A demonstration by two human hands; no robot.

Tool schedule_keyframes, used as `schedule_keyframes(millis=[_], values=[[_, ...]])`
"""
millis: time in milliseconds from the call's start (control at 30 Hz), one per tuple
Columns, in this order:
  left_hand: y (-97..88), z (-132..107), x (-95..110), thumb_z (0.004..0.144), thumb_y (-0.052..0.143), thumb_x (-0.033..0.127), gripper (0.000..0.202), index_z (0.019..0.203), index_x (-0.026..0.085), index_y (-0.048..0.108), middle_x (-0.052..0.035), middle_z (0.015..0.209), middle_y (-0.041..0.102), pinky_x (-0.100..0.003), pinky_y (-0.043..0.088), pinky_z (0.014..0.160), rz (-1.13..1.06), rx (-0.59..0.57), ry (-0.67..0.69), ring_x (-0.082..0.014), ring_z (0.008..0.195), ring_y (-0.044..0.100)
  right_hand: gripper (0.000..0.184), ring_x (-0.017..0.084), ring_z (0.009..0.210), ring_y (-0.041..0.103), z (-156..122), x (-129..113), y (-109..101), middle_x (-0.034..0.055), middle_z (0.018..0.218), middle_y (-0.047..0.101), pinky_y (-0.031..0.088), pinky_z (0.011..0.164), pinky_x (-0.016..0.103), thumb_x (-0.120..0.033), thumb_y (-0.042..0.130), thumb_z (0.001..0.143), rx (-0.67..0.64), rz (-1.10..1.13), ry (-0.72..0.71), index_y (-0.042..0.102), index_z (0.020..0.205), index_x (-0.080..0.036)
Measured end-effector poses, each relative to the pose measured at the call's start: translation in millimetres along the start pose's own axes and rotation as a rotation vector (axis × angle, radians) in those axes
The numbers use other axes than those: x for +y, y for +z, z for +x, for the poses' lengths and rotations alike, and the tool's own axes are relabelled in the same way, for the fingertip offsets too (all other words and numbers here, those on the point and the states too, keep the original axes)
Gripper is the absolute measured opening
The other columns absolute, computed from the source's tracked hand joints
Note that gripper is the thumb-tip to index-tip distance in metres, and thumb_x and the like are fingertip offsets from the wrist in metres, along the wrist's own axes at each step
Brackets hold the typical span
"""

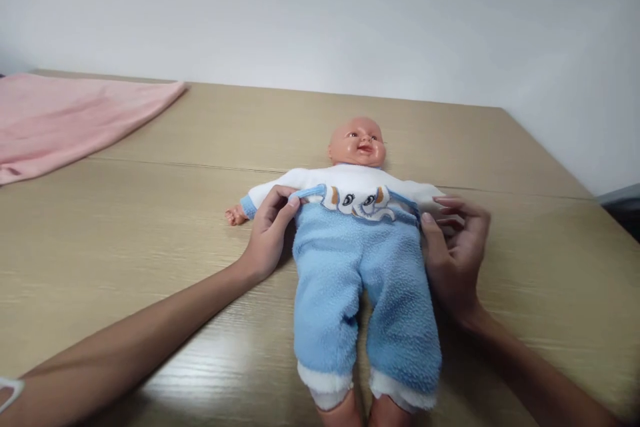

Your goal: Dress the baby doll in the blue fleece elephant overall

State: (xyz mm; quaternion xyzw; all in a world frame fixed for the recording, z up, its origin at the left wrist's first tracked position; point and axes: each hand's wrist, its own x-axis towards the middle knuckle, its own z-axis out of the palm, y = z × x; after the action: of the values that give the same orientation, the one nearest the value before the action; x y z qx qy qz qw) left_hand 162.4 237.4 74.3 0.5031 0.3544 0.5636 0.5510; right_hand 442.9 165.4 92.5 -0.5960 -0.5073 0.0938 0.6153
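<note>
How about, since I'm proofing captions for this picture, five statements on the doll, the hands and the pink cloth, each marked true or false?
1. The doll lies face up on the table. True.
2. The left hand is at the top edge of the blue trousers. True.
3. The right hand rests on the doll's head. False: it is beside the trousers' upper side, opposite the left hand.
4. The pink cloth lies underneath the doll. False: it lies apart from the doll, at the left of the view.
5. The trouser legs end in black cuffs. False: the cuffs are white.
</note>
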Motion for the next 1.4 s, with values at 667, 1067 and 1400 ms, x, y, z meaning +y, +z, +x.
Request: schedule_keyframes(millis=[667,1067,1400], values=[[2.2,-11,7,0.116,0.061,0.047,0.028,0.098,0.026,0.062,-0.0041,0.093,0.06,-0.042,0.043,0.084,0.301,0.005,0.425,-0.0244,0.089,0.053,0.066,0.028,0.126,0.075,113,-98,207,0.0086,0.149,0.078,0.058,0.098,0.035,-0.008,0.08,0.09,-1.594,-0.359,-0.602,0.069,0.152,-0.028],[-1.6,-14,6,0.116,0.062,0.035,0.014,0.117,0.028,0.074,-0.0078,0.107,0.079,-0.043,0.055,0.088,0.347,-0.158,0.622,-0.025,0.098,0.072,0.035,0.023,0.103,0.073,112,-91,172,0.006,0.116,0.081,0.051,0.091,0.034,-0.013,0.062,0.088,-1.259,-0.013,-0.557,0.072,0.121,-0.02],[-8.7,-17,-4,0.114,0.066,0.03,0.012,0.124,0.027,0.071,-0.007,0.119,0.066,-0.04,0.056,0.095,0.448,-0.008,0.917,-0.0229,0.108,0.068,0.039,0.025,0.124,0.077,118,-72,131,0.0058,0.131,0.083,0.056,0.117,0.042,-0.006,0.065,0.086,-1.155,0.295,-0.317,0.073,0.118,-0.026]])
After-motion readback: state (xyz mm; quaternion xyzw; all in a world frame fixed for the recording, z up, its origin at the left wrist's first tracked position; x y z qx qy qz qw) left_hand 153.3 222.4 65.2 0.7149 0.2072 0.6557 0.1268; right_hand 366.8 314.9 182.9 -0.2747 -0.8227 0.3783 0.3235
